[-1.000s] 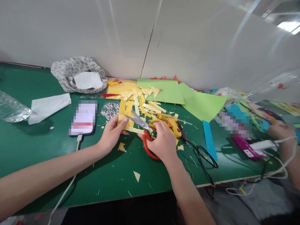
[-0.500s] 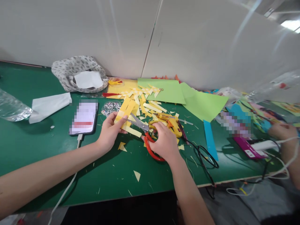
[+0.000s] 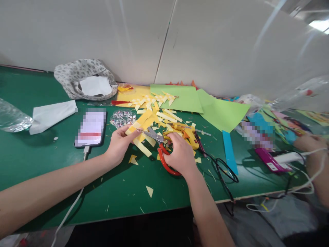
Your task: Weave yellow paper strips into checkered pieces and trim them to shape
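Between the thumb and fingers of my left hand [image 3: 118, 143] are woven yellow paper strips [image 3: 144, 120], with pale strips crossing the brighter ones. My right hand [image 3: 180, 152] grips the red-handled scissors [image 3: 166, 158]. Their blades are parted and reach to the strips beside my left thumb; whether they touch the paper I cannot tell. Beyond both hands lies a finished-looking woven paper fish shape [image 3: 154, 99] with a red tassel. A yellow glue gun [image 3: 191, 137] rests just past my right hand, among yellow paper scraps [image 3: 169, 116].
A phone [image 3: 91, 127] on a charging cable and a clear box of googly eyes [image 3: 122, 118] lie to the left. Farther back are a patterned cloth bag [image 3: 69, 80] and green paper [image 3: 222, 109]. On the right are a magenta power strip [image 3: 269, 159], black cord and another person's hand [image 3: 309, 142].
The woven strips have turned in my left hand, and the pale end strip now slants down more steeply. The scissors stay in my right hand, their blades more widely parted.
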### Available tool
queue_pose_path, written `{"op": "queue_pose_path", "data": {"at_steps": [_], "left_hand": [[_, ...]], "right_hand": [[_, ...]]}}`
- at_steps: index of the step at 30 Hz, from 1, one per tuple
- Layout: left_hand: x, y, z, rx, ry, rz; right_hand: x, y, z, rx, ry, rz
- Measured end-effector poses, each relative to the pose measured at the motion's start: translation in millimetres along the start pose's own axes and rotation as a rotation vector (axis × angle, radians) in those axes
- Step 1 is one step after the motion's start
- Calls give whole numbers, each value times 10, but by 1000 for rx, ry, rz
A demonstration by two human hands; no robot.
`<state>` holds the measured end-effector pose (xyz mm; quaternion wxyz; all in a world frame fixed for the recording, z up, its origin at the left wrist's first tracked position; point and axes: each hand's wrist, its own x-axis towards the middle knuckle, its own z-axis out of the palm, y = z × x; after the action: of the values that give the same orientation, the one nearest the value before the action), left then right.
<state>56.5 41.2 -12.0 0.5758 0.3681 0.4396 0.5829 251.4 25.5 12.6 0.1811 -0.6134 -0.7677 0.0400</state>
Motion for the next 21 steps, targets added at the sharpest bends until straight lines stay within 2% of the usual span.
{"op": "queue_pose_path", "data": {"at_steps": [9, 21], "left_hand": [[-9, -11, 6, -9, -87, -20], [-25, -5, 6, 33, -83, 12]], "right_hand": [[-10, -53, 46, 28, 33, -46], [-16, -59, 36, 29, 46, -54]]}}
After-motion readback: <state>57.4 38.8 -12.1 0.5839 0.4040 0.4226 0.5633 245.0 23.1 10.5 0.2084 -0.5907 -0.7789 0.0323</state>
